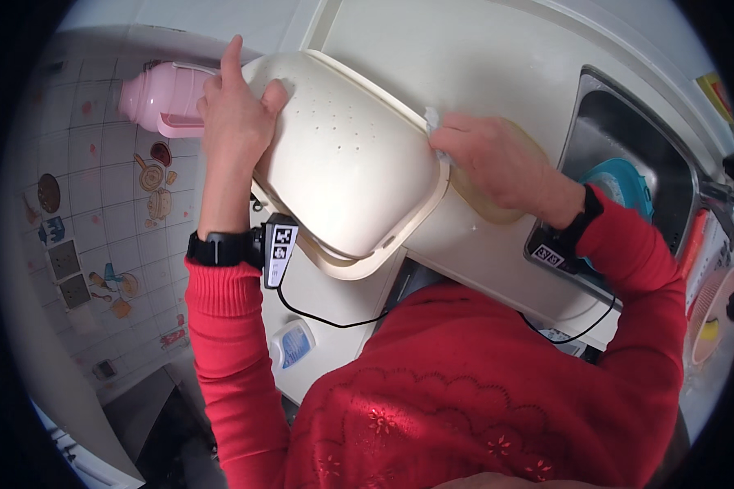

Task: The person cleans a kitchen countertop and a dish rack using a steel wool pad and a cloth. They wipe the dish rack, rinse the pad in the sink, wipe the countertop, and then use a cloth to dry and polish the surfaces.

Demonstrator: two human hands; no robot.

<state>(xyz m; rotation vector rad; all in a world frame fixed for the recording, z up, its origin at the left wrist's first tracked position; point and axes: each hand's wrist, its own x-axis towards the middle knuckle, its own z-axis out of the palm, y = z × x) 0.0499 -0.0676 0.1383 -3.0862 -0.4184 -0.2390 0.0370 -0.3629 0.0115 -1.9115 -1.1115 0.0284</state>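
Note:
A cream plastic basket (348,189), its base pierced with small holes, is tipped so that its outside faces me. My left hand (238,116) grips its left side, thumb on the perforated base and index finger stretched out. Pinched in my right hand (492,159) is a pale, crumpled cloth or tissue (432,119), pressed to the basket's right rim. Behind that hand, partly covered by it, sits a yellowish translucent bowl (486,205) on the white countertop (459,67).
A pink thermos flask (165,101) stands by the tiled wall at left. On the right, a steel sink (624,116) holds a teal plastic container (624,180). A white bottle with a blue label (295,343) is near my left forearm. A pink basket (709,312) is at far right.

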